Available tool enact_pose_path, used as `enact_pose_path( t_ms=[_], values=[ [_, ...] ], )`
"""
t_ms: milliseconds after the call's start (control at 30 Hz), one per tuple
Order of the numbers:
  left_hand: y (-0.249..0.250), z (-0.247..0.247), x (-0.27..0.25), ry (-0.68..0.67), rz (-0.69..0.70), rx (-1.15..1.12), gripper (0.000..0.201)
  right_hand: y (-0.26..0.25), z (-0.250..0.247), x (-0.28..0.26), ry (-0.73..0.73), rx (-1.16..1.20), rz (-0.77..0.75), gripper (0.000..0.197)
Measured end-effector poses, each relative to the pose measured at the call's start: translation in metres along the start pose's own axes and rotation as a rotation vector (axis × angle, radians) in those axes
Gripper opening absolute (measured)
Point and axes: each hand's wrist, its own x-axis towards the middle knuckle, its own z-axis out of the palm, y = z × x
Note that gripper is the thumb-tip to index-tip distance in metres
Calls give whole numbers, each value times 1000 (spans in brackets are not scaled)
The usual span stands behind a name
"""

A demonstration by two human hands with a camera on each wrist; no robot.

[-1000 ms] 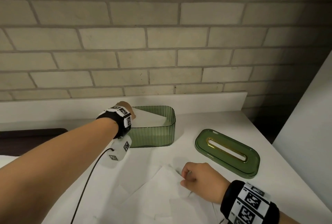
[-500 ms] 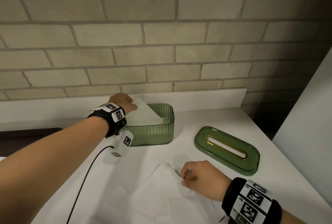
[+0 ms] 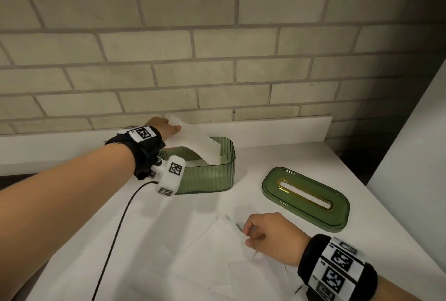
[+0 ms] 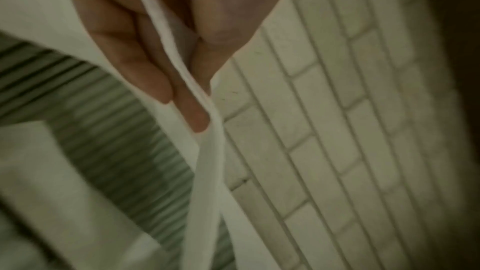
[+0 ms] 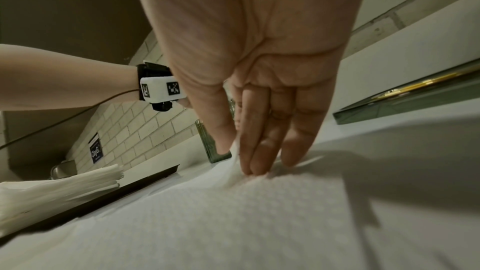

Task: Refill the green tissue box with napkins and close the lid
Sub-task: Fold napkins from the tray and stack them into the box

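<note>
The green ribbed tissue box (image 3: 212, 175) stands open near the back of the white counter. My left hand (image 3: 166, 127) hovers above its back left corner and pinches a white napkin (image 3: 198, 141) between thumb and fingers (image 4: 192, 114); the napkin's lower end hangs into the box (image 4: 124, 130). The green lid (image 3: 306, 197) with a gold-rimmed slot lies flat to the right of the box. My right hand (image 3: 263, 233) rests near the counter's front and pinches the corner of a napkin (image 5: 233, 151) that lies among loose sheets (image 3: 217, 252).
A brick wall (image 3: 217, 59) and a low white ledge (image 3: 265, 129) run behind the box. A white panel (image 3: 415, 156) rises at the right. The right wrist view shows a stack of napkins (image 5: 52, 188) on a dark tray at the left. A black cable (image 3: 115, 235) trails from my left wrist.
My left hand has lifted up and back from the box's rim, drawing the napkin higher out of the box. The right hand keeps its pinch on the napkin corner.
</note>
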Motion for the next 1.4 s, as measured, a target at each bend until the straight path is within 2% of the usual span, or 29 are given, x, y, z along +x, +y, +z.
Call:
enact_pose_path(
  t_ms=[67, 133, 267, 367, 567, 667, 767, 867, 900, 933, 1000, 1133, 1200, 1267, 1400],
  values=[
    [-5, 6, -1, -36, -88, 104, 69, 0, 0, 0, 1, -5, 3, 12],
    [-7, 14, -2, -60, -108, 166, 71, 0, 1, 0, -1, -29, 11, 23],
    [-1, 27, -6, -93, -57, 299, 68, -1, 1, -1, 39, -97, 10, 32],
    [4, 33, -11, -143, -8, 427, 55, -3, -8, -5, 92, -166, 6, 35],
    [6, 34, -13, -168, 81, 563, 60, -19, -50, -18, 322, -259, -67, 25],
    [6, 31, -9, -227, 128, 650, 39, -25, -73, -22, 408, -249, -87, 18],
    [5, 24, -7, -204, 145, 693, 36, -29, -96, -28, 477, -156, -83, 14],
    [6, 9, -7, -179, 163, 666, 16, -32, -116, -30, 522, -45, -71, 11],
    [5, 3, -8, -186, 173, 645, 16, -33, -122, -30, 528, -18, -63, 11],
    [4, -4, -10, -190, 180, 613, 24, -36, -127, -29, 528, 18, -53, 11],
    [0, -18, -22, -187, 191, 510, 33, -44, -138, -26, 514, 120, -37, 10],
    [-23, -35, -46, -96, 246, 255, 13, -68, -157, -7, 416, 307, 14, 8],
    [-38, -37, -60, -70, 290, 223, 6, -81, -163, 6, 390, 448, 8, 5],
    [-56, -33, -78, -137, 357, 260, 12, -94, -165, 19, 386, 587, -8, 6],
    [-99, -3, -116, -456, 429, 357, 12, -110, -155, 51, 361, 791, -8, 6]
  ],
)
